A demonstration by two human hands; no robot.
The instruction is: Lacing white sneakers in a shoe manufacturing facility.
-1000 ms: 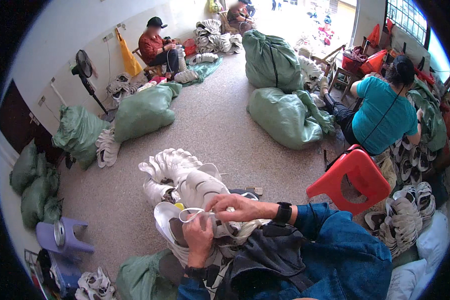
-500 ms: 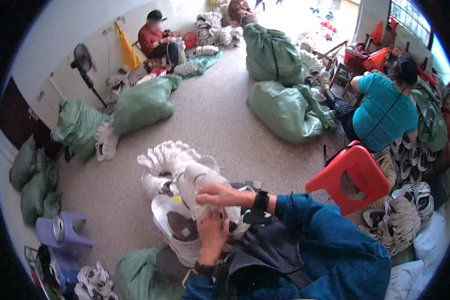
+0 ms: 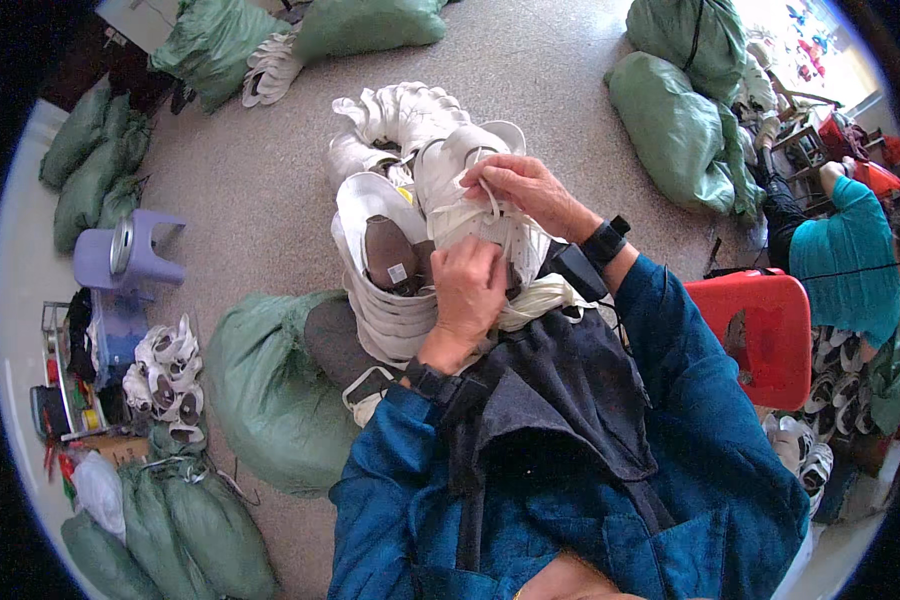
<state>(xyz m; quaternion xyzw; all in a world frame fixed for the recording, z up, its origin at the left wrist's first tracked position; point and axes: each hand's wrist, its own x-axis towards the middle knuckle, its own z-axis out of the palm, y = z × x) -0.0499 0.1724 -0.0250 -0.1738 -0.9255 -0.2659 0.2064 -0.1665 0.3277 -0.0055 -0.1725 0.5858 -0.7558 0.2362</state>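
Note:
A white shoe upper (image 3: 452, 195) lies across my lap, its lace partly threaded through the front. My right hand (image 3: 538, 192) pinches the white shoelace (image 3: 487, 190) between thumb and fingertips above the shoe's opening. Lower on the same shoe rests my left hand (image 3: 465, 288), fingers curled; what they grip is hidden. Beside it, to the left, a nested stack of white shoe uppers (image 3: 390, 325) shows a brown inner lining. Beyond, more nested white uppers (image 3: 400, 112) curve in a row. A bundle of pale laces (image 3: 542, 300) hangs by my right wrist.
A green sack (image 3: 270, 390) stands close by my left leg. Further left are a purple stool (image 3: 155, 245) with a round metal tin and a pile of white shoes (image 3: 168, 370). On the right are a red stool (image 3: 760, 335) and a seated person in teal (image 3: 845, 265).
The view has tilted down toward my lap. My right hand has moved from lying over the shoe to holding the lace up; my left hand stays low on the shoe.

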